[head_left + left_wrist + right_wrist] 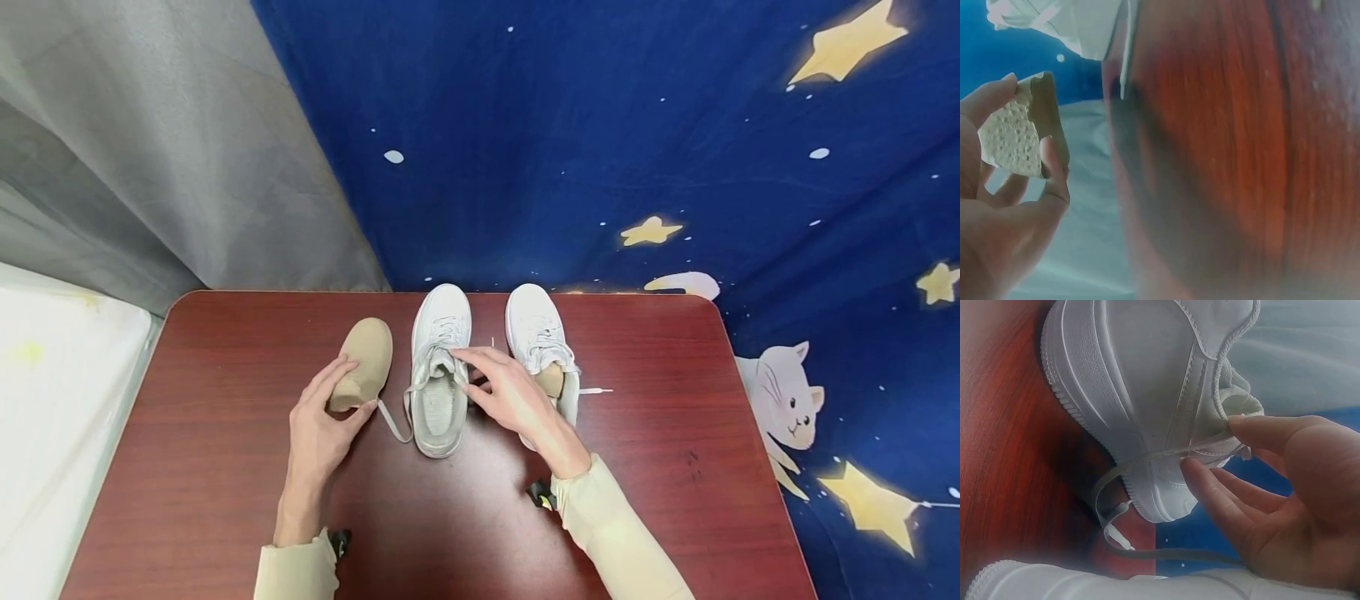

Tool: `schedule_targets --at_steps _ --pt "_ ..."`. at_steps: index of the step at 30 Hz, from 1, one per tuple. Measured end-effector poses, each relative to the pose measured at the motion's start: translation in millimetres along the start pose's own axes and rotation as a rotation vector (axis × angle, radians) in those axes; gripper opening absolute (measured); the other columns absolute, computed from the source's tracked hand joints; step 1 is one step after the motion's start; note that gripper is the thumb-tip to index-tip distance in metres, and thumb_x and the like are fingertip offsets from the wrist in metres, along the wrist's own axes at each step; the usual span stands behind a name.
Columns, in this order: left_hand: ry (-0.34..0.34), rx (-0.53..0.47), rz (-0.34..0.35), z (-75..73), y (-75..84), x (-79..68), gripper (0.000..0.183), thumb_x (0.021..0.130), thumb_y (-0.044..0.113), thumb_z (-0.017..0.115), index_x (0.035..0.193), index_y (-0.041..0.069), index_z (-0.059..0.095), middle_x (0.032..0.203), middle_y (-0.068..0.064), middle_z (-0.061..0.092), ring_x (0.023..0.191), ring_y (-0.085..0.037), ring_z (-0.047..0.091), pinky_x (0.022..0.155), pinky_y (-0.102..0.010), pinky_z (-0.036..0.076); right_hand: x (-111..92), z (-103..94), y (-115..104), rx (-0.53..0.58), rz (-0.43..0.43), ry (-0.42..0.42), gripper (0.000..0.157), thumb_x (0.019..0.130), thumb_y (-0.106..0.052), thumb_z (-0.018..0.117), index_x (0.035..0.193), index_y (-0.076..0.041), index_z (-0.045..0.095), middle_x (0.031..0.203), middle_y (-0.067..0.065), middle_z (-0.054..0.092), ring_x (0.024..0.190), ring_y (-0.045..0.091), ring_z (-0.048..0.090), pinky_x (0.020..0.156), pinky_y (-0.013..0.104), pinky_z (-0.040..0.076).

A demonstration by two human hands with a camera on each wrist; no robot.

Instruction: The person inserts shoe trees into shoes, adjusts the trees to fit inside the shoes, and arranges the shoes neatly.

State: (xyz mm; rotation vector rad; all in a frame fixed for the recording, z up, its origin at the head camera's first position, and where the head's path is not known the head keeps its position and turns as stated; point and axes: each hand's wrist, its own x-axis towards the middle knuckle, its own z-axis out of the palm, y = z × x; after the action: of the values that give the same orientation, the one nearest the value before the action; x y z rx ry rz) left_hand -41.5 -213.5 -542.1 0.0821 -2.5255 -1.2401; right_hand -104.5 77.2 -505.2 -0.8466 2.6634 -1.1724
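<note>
My left hand [318, 429] grips a beige toe-shaped shoe insert [370, 358], thumb at its near end and fingers along its left side. The left wrist view shows the insert's pitted end [1013, 140] between thumb and fingers. Beside it lies a white lace-up sneaker [441, 312], toe away from me, with nothing in its heel part. At that sneaker's right opening edge is my right hand [517, 396], thumb and fingers spread. In the right wrist view the thumb [1260, 432] touches the collar, and another fingertip is near the loose shoelace [1147, 456].
A second white sneaker [531, 312] stands to the right, partly behind my right hand, with a beige insert [551, 381] inside. Its lace end [596, 391] trails onto the reddish-brown table [652, 500]. Blue [525, 167] and grey curtains [225, 167] hang behind the table.
</note>
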Motion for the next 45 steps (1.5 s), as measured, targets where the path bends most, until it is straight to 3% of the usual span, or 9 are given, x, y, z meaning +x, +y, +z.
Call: schedule_targets --at_steps 5,14,24,36,45 --pt "0.013 0.006 -0.015 0.2 9.0 -6.0 0.069 0.067 0.006 0.090 0.130 0.021 0.067 0.139 -0.001 0.059 0.127 -0.030 0.053 0.098 -0.045 0.042 0 1.0 1 0.000 0.001 -0.002 0.049 0.093 -0.014 0.070 0.140 -0.021 0.058 0.132 -0.001 0.060 0.096 0.015 0.070 0.083 0.032 0.056" --pt "0.068 -0.042 -0.009 3.7 13.8 -11.7 0.068 0.066 0.005 0.091 0.128 0.021 0.069 0.136 0.000 0.062 0.127 -0.025 0.055 0.100 -0.013 0.034 -1 0.6 0 0.017 0.000 0.004 0.050 0.092 -0.013 0.070 0.140 -0.020 0.058 0.131 0.000 0.060 0.095 0.015 0.070 0.082 0.035 0.057" --pt "0.108 -0.070 -0.002 3.8 19.3 -16.3 0.067 0.066 0.006 0.091 0.128 0.021 0.069 0.136 0.002 0.062 0.125 -0.025 0.056 0.100 -0.013 0.035 0 0.8 -2 -0.018 0.006 0.005 0.049 0.093 -0.015 0.069 0.140 -0.021 0.058 0.132 -0.002 0.060 0.096 0.014 0.070 0.084 0.027 0.054" --pt "0.135 -0.050 -0.006 3.3 31.9 -23.0 0.068 0.066 0.005 0.090 0.129 0.019 0.068 0.135 0.003 0.062 0.123 -0.025 0.057 0.100 -0.013 0.035 0 0.3 -2 -0.012 0.019 -0.002 0.050 0.093 -0.016 0.069 0.141 -0.021 0.057 0.133 -0.002 0.059 0.098 0.014 0.070 0.085 0.026 0.053" --pt "0.128 -0.066 -0.007 3.8 35.7 -28.6 0.069 0.067 0.004 0.089 0.131 0.020 0.067 0.135 0.003 0.062 0.126 -0.018 0.056 0.103 -0.015 0.035 -1 1.0 -1 -0.016 0.021 0.000 0.050 0.093 -0.016 0.070 0.141 -0.022 0.057 0.133 -0.002 0.059 0.097 0.014 0.070 0.085 0.027 0.054"
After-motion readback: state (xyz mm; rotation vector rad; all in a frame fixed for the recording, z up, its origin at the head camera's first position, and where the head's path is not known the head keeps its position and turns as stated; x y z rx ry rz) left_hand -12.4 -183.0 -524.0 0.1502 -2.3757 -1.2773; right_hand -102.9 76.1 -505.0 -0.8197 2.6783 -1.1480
